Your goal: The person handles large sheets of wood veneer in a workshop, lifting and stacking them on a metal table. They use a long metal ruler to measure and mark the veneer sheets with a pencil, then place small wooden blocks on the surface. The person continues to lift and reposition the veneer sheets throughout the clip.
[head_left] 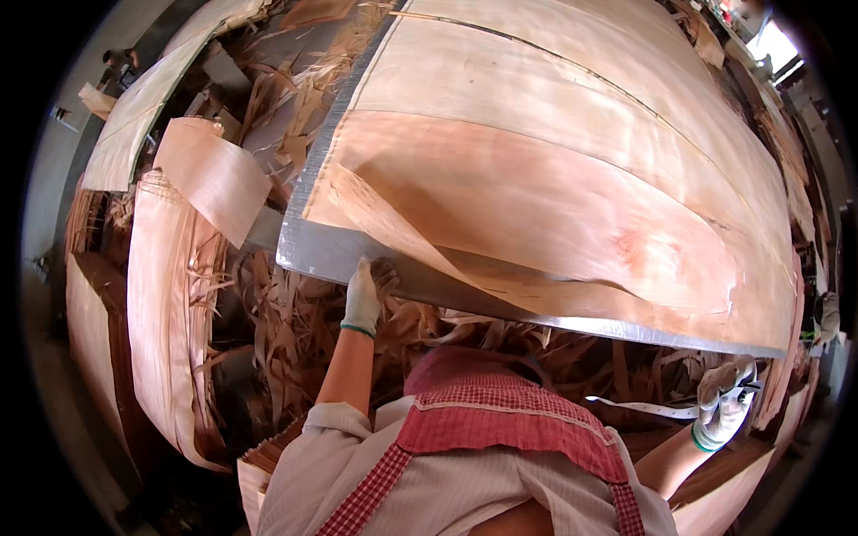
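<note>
A broad metal-topped table [313,250] lies before me, covered with pale wood veneer sheets [536,67]. On top, a pinkish veneer sheet [500,188] has its near left edge curled up into a long lifted flap [393,223]. My left hand [365,295], in a white glove, is closed at the table's near edge, below that flap; some fingertips are hard to see. At the near right corner my gloved right hand [726,397] is closed around a narrow white tape [643,408], whose loose end trails left. A small black piece [751,387] shows by its fingers, its kind unclear.
Stacked veneer [165,304] stands to the left, with a loose veneer piece [219,179] leaning across it. Torn veneer scraps [295,330] heap under and beside the table. Another veneer-covered stack [134,125] lies far left, and more veneer edges line the right side.
</note>
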A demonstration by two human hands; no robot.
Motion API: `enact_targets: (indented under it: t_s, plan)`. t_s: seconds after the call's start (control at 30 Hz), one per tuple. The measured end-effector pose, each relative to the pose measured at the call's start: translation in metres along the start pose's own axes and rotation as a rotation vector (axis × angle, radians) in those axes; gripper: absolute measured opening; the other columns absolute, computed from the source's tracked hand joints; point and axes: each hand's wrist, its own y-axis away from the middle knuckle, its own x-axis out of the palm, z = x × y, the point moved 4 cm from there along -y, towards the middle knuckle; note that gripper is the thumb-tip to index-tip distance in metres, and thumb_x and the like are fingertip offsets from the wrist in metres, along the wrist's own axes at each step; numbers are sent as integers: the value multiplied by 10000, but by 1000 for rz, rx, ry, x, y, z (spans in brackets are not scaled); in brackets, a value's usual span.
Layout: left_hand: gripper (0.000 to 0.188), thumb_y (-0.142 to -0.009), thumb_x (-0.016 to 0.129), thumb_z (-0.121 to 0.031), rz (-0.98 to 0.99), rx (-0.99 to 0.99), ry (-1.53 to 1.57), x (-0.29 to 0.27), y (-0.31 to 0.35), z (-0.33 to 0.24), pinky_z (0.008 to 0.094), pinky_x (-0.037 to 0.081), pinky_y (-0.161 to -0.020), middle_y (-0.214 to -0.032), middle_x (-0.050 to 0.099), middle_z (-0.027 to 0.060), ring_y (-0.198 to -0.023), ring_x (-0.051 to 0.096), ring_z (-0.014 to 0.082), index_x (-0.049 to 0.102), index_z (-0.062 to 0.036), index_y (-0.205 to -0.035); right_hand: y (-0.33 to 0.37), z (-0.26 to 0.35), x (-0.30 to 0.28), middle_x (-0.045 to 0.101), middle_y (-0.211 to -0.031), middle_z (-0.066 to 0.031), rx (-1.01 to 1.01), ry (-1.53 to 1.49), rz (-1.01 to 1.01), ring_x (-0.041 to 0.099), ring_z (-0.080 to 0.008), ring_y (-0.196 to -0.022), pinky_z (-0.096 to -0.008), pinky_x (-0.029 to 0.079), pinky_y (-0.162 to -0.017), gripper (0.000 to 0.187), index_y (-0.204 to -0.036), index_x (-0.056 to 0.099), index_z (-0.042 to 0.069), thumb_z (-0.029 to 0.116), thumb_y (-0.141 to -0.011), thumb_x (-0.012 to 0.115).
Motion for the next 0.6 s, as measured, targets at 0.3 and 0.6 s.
enact_targets:
  t_s: [0.3,0.6]
  plan:
    - [643,-864,643,-265,-305,477,-665,34,8,-38,389,308,-1073,-1360,437,195,-1289,383,325,360,26,-1363,19,1,70,560,-626,-119,99,41,-39,457,-135,-357,-211,344,-286,355,-932,456,31,122,-780,763]
    - [255,-845,517,-137,521,1119,-2402,109,7,-40,561,203,-1106,-1122,588,75,-1168,501,232,615,-153,-1080,30,-10,77,605,-615,-140,105,90,-128,410,-97,-324,-198,318,-305,258,-909,478,33,149,-851,701]
